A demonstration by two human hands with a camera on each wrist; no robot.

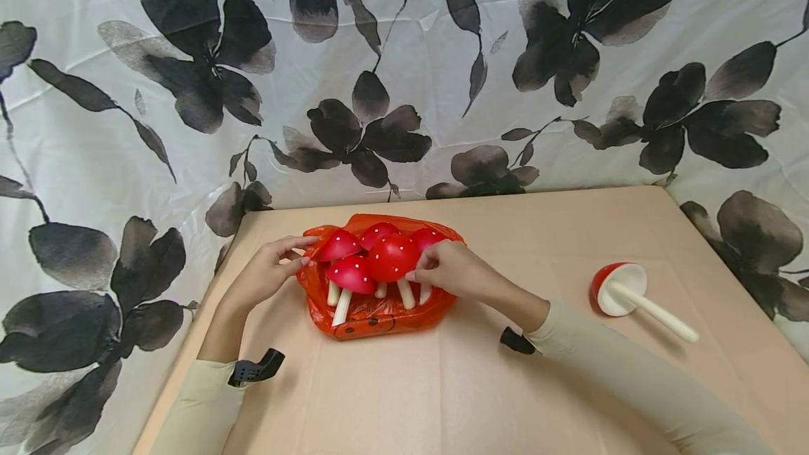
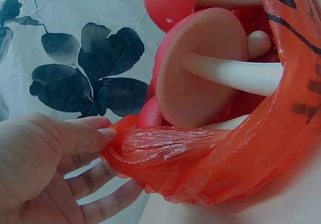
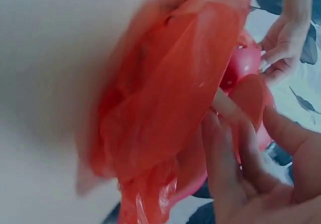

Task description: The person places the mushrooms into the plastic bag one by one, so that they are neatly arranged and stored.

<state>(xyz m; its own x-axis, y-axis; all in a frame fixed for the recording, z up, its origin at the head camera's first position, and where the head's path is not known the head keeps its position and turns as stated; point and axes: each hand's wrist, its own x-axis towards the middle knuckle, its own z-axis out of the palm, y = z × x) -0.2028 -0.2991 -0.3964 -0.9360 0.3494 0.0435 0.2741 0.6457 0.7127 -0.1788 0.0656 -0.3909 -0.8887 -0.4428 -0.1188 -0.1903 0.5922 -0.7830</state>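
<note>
A red plastic bag (image 1: 382,326) lies on the table, its mouth spread around several toy mushrooms with white-dotted red caps and pale stems. At the bag's left edge, my left hand (image 1: 268,274) pinches the bunched plastic between thumb and forefinger, as the left wrist view shows. My right hand (image 1: 455,269) reaches in at the right side, its curled fingers around the stem and cap edge of a toy mushroom (image 3: 251,96). The bag's red film hides part of that grip in the right wrist view. Another toy mushroom (image 2: 205,68) shows its pale underside beside the left hand.
One more toy mushroom (image 1: 632,290) lies on its side at the right of the table (image 1: 392,399), stem toward the front right. Behind the table hangs a white cloth (image 1: 455,125) with dark flowers. A black band (image 1: 255,368) sits on the left wrist.
</note>
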